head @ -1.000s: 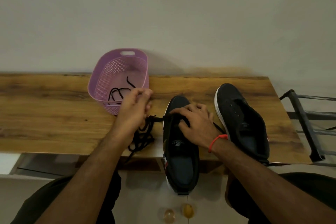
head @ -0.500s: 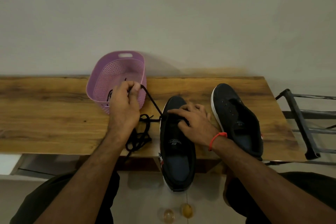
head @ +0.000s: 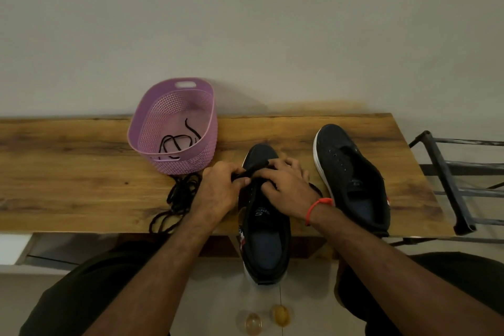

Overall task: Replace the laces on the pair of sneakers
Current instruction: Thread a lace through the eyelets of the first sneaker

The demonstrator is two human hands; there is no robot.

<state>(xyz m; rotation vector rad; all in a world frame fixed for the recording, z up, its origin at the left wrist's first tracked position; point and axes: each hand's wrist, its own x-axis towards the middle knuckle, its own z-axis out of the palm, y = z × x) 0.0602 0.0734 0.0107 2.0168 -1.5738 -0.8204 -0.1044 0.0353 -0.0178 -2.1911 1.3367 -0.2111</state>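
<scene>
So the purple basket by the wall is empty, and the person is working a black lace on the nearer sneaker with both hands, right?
Not quite. The head view shows the purple basket is not empty: a black lace lies coiled in it. The rest holds: the left hand and right hand are both working a black lace at the nearer sneaker.

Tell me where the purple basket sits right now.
In the head view the purple basket stands on the wooden table, left of centre near the wall, just beyond the left hand, with a black lace inside.
</scene>
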